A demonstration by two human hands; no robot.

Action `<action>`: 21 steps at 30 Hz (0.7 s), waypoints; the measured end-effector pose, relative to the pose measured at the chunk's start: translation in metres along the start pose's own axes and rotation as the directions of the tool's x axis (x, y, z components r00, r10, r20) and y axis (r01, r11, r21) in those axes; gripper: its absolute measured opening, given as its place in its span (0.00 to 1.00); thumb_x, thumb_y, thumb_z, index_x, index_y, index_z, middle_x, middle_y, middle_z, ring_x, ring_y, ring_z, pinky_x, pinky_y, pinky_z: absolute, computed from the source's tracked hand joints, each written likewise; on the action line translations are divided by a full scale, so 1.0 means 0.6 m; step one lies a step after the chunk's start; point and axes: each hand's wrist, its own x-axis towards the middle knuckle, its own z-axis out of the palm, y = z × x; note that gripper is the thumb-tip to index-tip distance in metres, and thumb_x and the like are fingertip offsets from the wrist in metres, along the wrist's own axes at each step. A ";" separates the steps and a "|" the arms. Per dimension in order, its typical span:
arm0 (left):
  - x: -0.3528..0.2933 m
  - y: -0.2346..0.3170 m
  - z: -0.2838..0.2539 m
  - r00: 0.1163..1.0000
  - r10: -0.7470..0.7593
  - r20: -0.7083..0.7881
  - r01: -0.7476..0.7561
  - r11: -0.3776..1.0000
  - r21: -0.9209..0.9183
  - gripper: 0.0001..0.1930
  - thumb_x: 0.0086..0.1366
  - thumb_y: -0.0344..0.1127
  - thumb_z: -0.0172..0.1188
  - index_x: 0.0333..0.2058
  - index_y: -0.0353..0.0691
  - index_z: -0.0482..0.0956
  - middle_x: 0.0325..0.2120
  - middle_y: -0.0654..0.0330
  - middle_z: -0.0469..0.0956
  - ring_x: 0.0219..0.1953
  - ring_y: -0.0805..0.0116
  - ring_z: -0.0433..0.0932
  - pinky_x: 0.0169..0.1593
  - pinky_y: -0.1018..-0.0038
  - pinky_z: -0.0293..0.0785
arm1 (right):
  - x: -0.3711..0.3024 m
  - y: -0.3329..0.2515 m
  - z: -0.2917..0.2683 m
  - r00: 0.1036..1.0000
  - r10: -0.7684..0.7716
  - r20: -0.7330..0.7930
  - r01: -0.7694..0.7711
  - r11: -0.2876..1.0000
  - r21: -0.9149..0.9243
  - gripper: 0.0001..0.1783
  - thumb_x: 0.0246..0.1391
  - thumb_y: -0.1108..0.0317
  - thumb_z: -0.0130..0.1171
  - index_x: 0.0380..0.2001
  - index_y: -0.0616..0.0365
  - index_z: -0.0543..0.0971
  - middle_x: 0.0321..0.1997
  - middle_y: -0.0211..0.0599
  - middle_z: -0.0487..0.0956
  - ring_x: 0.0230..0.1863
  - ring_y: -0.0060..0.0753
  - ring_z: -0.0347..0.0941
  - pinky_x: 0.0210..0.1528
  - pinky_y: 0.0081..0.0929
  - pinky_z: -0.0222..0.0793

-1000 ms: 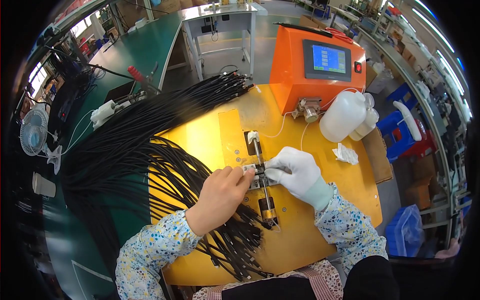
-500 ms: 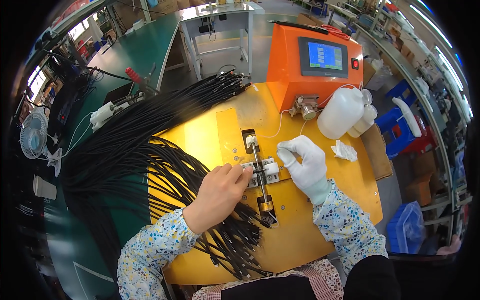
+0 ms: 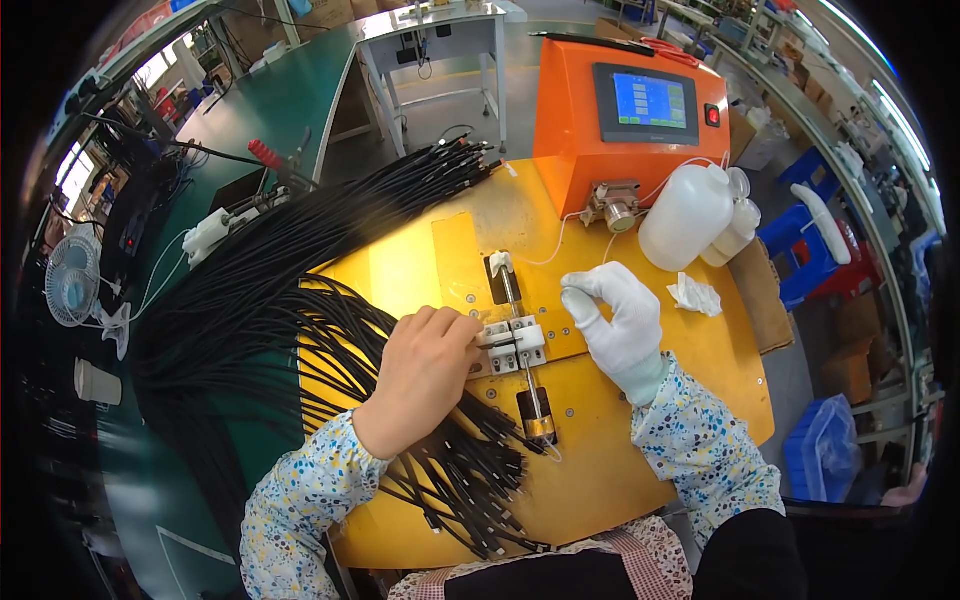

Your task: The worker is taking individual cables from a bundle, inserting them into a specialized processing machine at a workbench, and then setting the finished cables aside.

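My bare left hand is closed, its thumb and fingers pinching a thin black cable at the left side of a small clamp fixture. Most of that cable is hidden under the hand. The fixture has white blocks on metal plates, with a metal rod running through toward me. My right hand, in a white glove, hovers to the right of the fixture, thumb and forefinger tips pressed together in a loop. Whatever may be between those tips is too small to make out. Below my left wrist lie several black cable ends.
The yellow plate carries the fixture. A thick bundle of black cables spreads over its left side and the green table. Behind stands an orange machine with a screen. A white bottle and crumpled tissue sit at the right.
My left hand has drawn back a little to the left from the fixture, uncovering its white blocks. My right hand stays nearly where it was, still pinched.
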 end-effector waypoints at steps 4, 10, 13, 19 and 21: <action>-0.004 -0.009 0.005 0.999 0.033 0.019 -0.033 0.999 -0.004 0.08 0.52 0.25 0.63 0.33 0.38 0.77 0.33 0.59 0.75 0.41 0.59 0.72 0.47 0.66 0.67 | 0.003 -0.002 -0.002 1.000 -0.008 0.005 0.008 1.000 0.009 0.08 0.51 0.71 0.62 0.32 0.65 0.80 0.29 0.41 0.78 0.32 0.37 0.76 0.36 0.28 0.70; -0.021 0.001 -0.059 0.996 0.076 0.036 -0.071 0.991 -0.114 0.07 0.53 0.24 0.63 0.33 0.37 0.78 0.39 0.58 0.76 0.44 0.57 0.71 0.49 0.66 0.67 | 0.040 -0.034 0.015 0.998 -0.057 0.017 0.055 0.995 0.081 0.08 0.52 0.72 0.61 0.34 0.64 0.80 0.31 0.42 0.78 0.33 0.36 0.76 0.37 0.28 0.71; -0.071 0.027 -0.150 0.954 0.050 0.295 0.048 0.948 -0.315 0.11 0.58 0.28 0.63 0.40 0.34 0.78 0.43 0.53 0.77 0.46 0.55 0.74 0.49 0.67 0.71 | 0.092 -0.073 0.050 0.936 -0.094 0.339 0.065 0.993 0.096 0.10 0.54 0.69 0.60 0.38 0.63 0.80 0.35 0.41 0.79 0.37 0.37 0.77 0.41 0.28 0.72; -0.301 0.018 -0.184 0.522 -0.774 0.360 0.654 0.092 -0.750 0.21 0.67 0.31 0.56 0.55 0.27 0.67 0.45 0.49 0.78 0.41 0.62 0.82 0.43 0.74 0.79 | 0.145 -0.095 0.218 0.551 0.157 0.820 0.071 0.970 -0.233 0.35 0.53 0.44 0.56 0.54 0.64 0.74 0.56 0.53 0.74 0.57 0.49 0.71 0.60 0.37 0.65; -0.339 0.024 -0.165 0.372 -0.832 0.412 0.495 -0.197 -0.846 0.22 0.67 0.32 0.56 0.56 0.28 0.65 0.48 0.47 0.76 0.47 0.57 0.79 0.49 0.72 0.77 | 0.140 -0.094 0.262 0.609 0.144 0.780 0.128 0.952 -0.276 0.34 0.49 0.45 0.56 0.48 0.66 0.77 0.49 0.55 0.78 0.51 0.54 0.74 0.55 0.38 0.69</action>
